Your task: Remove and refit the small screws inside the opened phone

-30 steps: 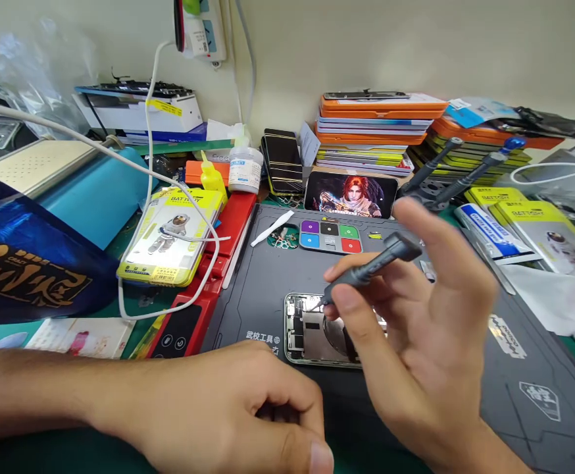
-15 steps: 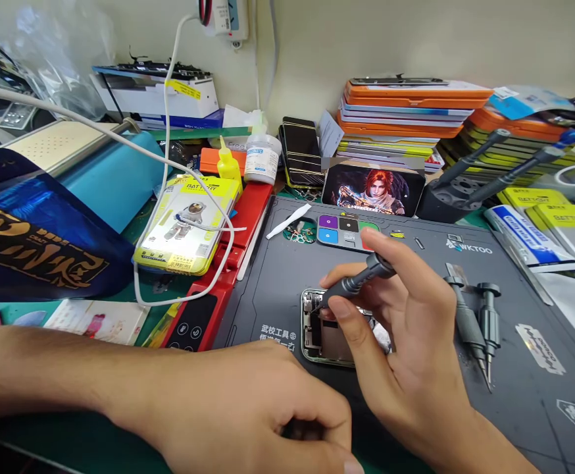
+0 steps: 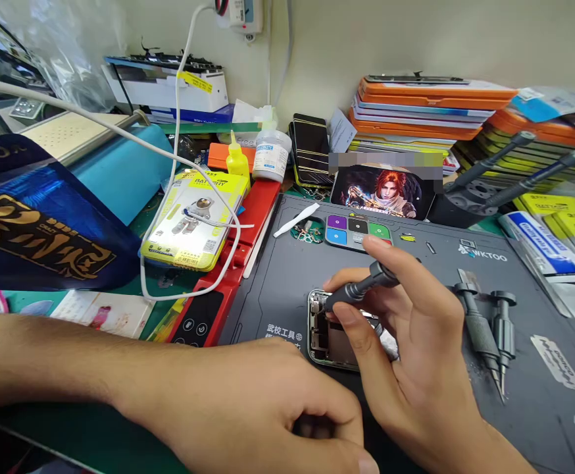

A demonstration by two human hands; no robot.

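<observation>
Bare right hand [image 3: 406, 329] pinches dark-grey metal screwdriver [image 3: 364, 286] over opened silver-rimmed phone [image 3: 334, 339]; bare left hand [image 3: 262, 408] loosely curled, contents hidden.

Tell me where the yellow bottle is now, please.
In the head view, the yellow bottle is left of centre, behind the battery box and beside the white jar.

Wall and worktop, evenly lit.
Pale wall [image 3: 327, 39] spans the top; green tabletop [image 3: 35, 421] visible lower left; power strip [image 3: 252, 16] upper centre.
</observation>
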